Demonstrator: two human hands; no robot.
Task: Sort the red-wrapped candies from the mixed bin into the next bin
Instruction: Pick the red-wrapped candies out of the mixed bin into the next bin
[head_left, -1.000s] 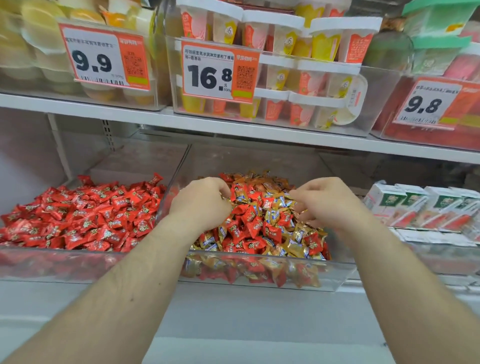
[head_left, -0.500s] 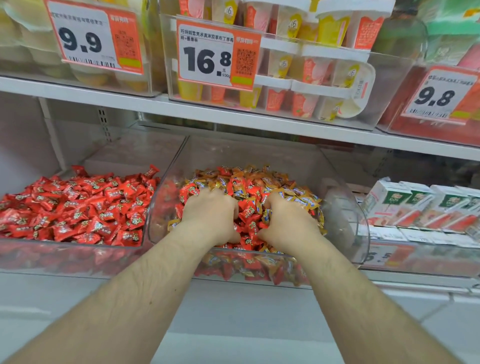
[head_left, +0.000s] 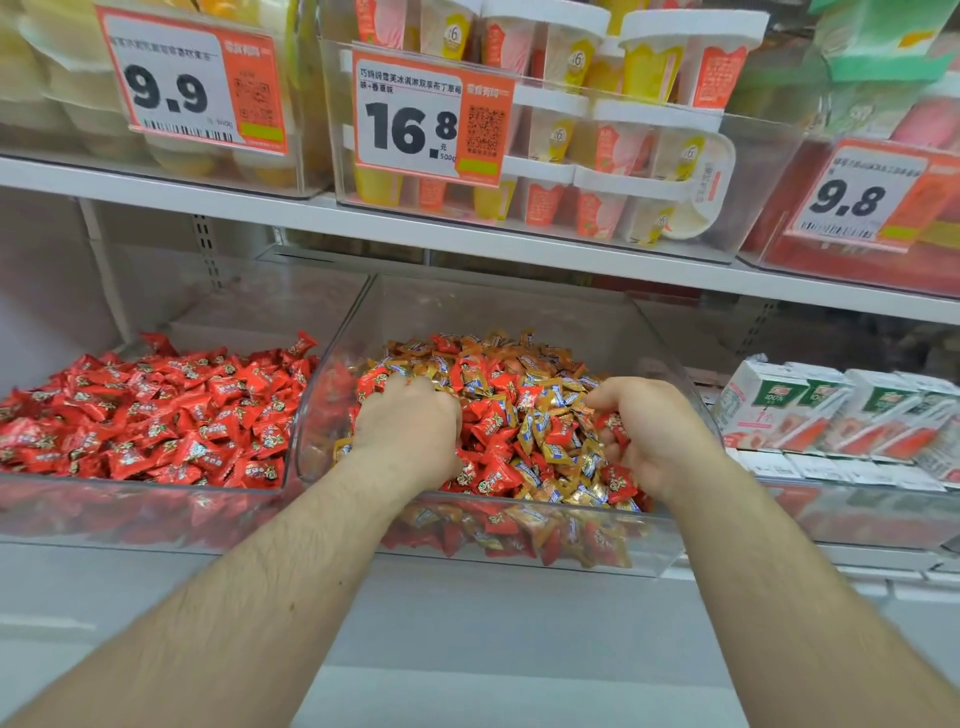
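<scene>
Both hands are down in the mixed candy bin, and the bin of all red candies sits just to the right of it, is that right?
Not quite. In the head view both hands, left and right, are in the mixed bin, but the all-red bin sits to its left. Juice cartons are on the right.

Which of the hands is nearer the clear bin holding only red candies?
Left. The left hand digs in the mixed candies beside that clear bin; the right hand is farther right.

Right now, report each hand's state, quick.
Left hand: fingers curled down into the mixed candies, grabbing some.
Right hand: fingers curled around several candies.
</scene>
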